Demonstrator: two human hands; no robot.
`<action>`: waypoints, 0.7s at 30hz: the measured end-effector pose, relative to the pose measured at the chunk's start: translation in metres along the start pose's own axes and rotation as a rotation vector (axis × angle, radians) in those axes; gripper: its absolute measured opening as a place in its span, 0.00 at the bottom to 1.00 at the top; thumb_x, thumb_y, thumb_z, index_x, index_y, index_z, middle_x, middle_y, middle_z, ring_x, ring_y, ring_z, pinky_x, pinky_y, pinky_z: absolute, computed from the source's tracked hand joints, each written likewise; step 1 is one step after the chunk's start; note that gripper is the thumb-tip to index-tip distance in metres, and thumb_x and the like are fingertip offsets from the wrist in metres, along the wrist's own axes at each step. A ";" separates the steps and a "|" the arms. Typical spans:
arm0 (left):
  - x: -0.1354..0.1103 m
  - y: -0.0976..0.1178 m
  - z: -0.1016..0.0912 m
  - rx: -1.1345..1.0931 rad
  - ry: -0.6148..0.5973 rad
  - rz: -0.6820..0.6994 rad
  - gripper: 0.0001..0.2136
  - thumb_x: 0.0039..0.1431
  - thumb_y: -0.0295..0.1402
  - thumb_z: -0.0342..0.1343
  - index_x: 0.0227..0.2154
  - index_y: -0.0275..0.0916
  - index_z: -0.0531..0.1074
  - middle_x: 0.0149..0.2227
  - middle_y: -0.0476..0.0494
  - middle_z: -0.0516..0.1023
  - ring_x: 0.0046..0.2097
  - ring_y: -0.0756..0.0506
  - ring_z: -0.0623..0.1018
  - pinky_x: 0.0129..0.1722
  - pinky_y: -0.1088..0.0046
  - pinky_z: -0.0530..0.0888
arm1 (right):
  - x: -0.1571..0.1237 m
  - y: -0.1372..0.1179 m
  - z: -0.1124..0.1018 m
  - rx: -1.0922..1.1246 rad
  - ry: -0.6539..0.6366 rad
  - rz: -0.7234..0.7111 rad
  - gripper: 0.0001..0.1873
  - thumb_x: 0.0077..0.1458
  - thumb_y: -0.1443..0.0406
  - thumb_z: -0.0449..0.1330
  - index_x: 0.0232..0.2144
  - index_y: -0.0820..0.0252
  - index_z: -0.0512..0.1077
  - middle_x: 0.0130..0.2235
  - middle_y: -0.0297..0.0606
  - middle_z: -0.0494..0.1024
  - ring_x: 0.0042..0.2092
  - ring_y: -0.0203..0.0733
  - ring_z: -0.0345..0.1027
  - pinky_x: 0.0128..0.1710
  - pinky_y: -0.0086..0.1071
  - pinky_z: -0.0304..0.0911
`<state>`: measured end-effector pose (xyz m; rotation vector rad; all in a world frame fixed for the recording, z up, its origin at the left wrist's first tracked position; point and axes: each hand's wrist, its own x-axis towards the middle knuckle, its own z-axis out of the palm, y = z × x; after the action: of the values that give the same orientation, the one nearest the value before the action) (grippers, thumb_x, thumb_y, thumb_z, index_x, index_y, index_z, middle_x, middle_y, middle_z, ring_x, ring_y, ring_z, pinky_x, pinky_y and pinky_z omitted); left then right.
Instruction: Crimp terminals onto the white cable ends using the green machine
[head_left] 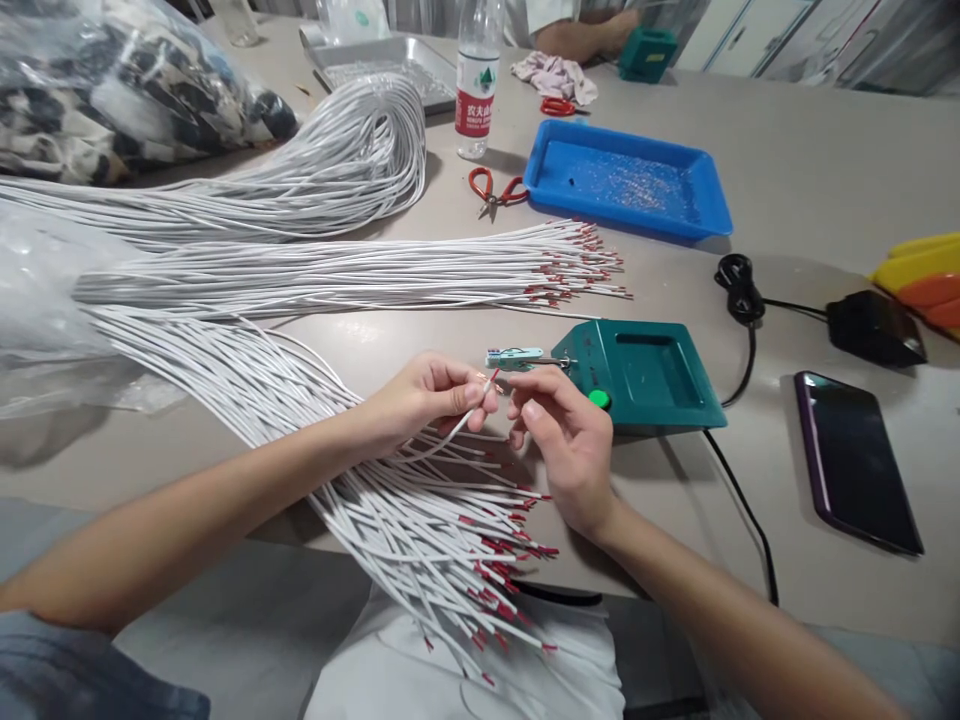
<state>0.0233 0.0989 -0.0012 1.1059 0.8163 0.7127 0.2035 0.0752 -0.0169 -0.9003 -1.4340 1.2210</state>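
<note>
My left hand (442, 395) pinches a white cable (456, 432) near its end, where a short red inner wire and some copper-coloured strands stick out. Just to the right of that end is my right hand (564, 430), its fingers loosely curled and apart from the thumb, with nothing visible between them. Under my hands spreads a bundle of white cables (405, 530) with red tips, hanging over the table's front edge. Behind my right hand sits a green device (652, 385) with a round green button and a small metal tip on its left side.
A second red-tipped cable bundle (360, 275) and a looped cable coil (360, 150) lie farther back. Around them are red-handled snips (491, 195), a blue tray (630, 215) with scraps, a bottle (476, 90), a phone (859, 455) and a black cord (739, 290). Someone's arm (581, 40) rests across the table.
</note>
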 end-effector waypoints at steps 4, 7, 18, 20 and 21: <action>-0.001 0.002 0.004 0.128 -0.010 -0.015 0.16 0.50 0.43 0.61 0.23 0.30 0.74 0.20 0.47 0.72 0.19 0.57 0.64 0.17 0.82 0.60 | 0.001 0.000 -0.001 -0.040 -0.050 -0.013 0.10 0.58 0.65 0.53 0.40 0.58 0.72 0.39 0.39 0.66 0.36 0.36 0.65 0.26 0.28 0.64; 0.000 0.003 0.007 0.157 0.011 -0.009 0.16 0.50 0.42 0.61 0.22 0.30 0.73 0.20 0.47 0.73 0.19 0.56 0.65 0.18 0.82 0.62 | 0.002 0.000 -0.001 -0.038 -0.081 0.003 0.09 0.58 0.65 0.53 0.38 0.59 0.73 0.37 0.39 0.67 0.36 0.36 0.65 0.26 0.28 0.64; 0.000 -0.001 0.009 0.194 0.106 0.044 0.15 0.45 0.40 0.64 0.22 0.30 0.74 0.16 0.52 0.67 0.18 0.57 0.61 0.17 0.82 0.57 | 0.004 -0.006 -0.001 -0.103 -0.059 -0.050 0.06 0.55 0.64 0.56 0.30 0.59 0.72 0.32 0.37 0.69 0.32 0.36 0.65 0.24 0.28 0.62; 0.000 -0.001 0.012 0.207 0.168 0.066 0.15 0.43 0.40 0.65 0.20 0.30 0.73 0.16 0.51 0.67 0.19 0.57 0.61 0.17 0.81 0.58 | 0.003 -0.005 0.000 -0.154 -0.051 -0.071 0.04 0.53 0.64 0.59 0.31 0.59 0.71 0.32 0.36 0.68 0.32 0.36 0.65 0.24 0.28 0.63; 0.000 -0.001 0.012 0.215 0.192 0.079 0.15 0.43 0.40 0.66 0.20 0.30 0.73 0.17 0.50 0.68 0.20 0.57 0.63 0.18 0.81 0.59 | 0.003 -0.005 0.000 -0.186 -0.045 -0.082 0.04 0.51 0.65 0.60 0.31 0.59 0.71 0.31 0.36 0.68 0.31 0.35 0.64 0.24 0.28 0.63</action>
<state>0.0336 0.0927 0.0010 1.2813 1.0356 0.8202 0.2031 0.0775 -0.0115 -0.9346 -1.6254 1.0656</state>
